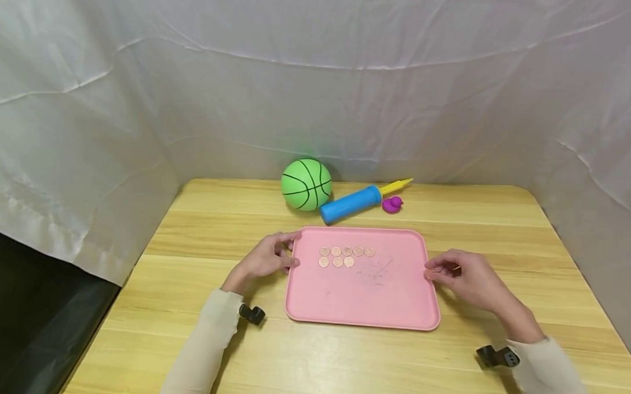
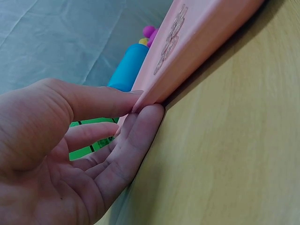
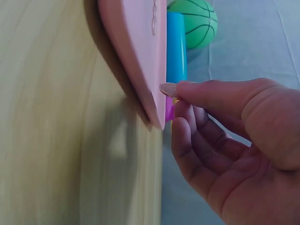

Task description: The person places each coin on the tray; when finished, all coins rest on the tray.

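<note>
A pink tray [image 1: 364,303] lies on the wooden table in the head view. Several copper-coloured coins [image 1: 347,251] lie on it in two rows, toward its upper left. My left hand [image 1: 263,256] pinches the tray's left rim, thumb on top and fingers beneath, as the left wrist view shows. At the right rim is my right hand [image 1: 466,276], its thumb and finger pinching one coin [image 3: 168,89]. In the right wrist view that coin overlaps the tray's edge, and the other fingers curl loosely below it.
Behind the tray sit a green basketball [image 1: 306,185], a blue hand pump [image 1: 352,204] with a yellow nozzle, and a purple rubber duck [image 1: 392,205]. A pale cloth [image 1: 350,105] hangs around the back and sides of the table [image 1: 309,365].
</note>
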The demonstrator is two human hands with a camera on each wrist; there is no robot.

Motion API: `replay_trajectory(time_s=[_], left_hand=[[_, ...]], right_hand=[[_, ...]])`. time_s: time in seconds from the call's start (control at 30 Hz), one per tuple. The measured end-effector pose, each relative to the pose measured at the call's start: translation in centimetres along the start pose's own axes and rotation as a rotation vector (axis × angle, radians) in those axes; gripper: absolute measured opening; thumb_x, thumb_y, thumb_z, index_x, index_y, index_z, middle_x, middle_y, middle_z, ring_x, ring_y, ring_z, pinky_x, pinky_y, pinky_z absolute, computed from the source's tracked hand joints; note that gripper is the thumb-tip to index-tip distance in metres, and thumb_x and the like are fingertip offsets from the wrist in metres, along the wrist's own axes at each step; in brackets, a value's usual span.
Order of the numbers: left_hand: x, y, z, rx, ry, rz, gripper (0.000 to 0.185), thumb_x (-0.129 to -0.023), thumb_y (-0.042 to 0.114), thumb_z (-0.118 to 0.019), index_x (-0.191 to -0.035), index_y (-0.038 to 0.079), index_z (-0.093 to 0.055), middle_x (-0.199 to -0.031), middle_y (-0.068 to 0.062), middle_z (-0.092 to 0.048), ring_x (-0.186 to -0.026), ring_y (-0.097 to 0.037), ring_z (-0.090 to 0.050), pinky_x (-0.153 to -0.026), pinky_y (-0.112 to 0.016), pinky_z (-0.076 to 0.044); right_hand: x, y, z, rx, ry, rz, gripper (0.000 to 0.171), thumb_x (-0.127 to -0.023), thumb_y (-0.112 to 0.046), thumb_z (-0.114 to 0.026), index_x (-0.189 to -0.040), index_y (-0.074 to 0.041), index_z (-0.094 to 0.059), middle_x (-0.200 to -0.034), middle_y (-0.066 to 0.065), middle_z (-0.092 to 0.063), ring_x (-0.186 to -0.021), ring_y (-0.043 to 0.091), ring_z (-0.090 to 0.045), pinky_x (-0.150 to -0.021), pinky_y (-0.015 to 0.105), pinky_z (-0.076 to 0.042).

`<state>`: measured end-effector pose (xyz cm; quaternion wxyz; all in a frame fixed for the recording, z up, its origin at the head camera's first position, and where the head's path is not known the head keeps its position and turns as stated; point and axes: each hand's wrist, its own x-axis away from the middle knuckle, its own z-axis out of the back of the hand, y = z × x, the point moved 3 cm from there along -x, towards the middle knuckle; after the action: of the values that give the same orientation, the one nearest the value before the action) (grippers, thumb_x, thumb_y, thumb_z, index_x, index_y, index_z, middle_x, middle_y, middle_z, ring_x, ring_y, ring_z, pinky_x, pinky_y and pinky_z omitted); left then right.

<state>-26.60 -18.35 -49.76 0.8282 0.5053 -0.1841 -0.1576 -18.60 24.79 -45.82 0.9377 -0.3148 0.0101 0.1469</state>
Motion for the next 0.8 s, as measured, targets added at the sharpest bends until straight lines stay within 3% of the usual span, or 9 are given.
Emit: replay_trajectory(time_s=[0.47, 0.8], left_hand=[[0.1, -0.1, 0.0, -0.013, 0.004, -0.001, 0.072, -0.088, 0.000, -0.076, -0.153, 0.007, -0.046, -0.119, -0.020, -0.053, -0.075, -0.017, -0.060, -0.066, -0.032, -0.068], [-0.1, -0.2, 0.1, -0.012, 0.004, -0.004, 0.073, -0.088, 0.001, -0.076, -0.153, 0.007, -0.046, -0.118, -0.019, -0.054, -0.076, -0.018, -0.060, -0.066, -0.032, -0.068]], right_hand=[[-1.6, -1.5, -1.8, -0.096, -0.061, -0.076, 0.018, -0.088, -0.026, -0.082, -0.103, -0.017, -0.077, -0.088, -0.005, -0.074, -0.079, 0.012, -0.066, -0.068, 0.018, -0.060], [-3.6, -2.1, -2.6, -0.133, -0.068, -0.077, 0.017, -0.087, -0.027, -0.083, -0.100, -0.017, -0.078, -0.088, -0.002, -0.074, -0.080, 0.014, -0.066, -0.069, 0.019, -0.060]])
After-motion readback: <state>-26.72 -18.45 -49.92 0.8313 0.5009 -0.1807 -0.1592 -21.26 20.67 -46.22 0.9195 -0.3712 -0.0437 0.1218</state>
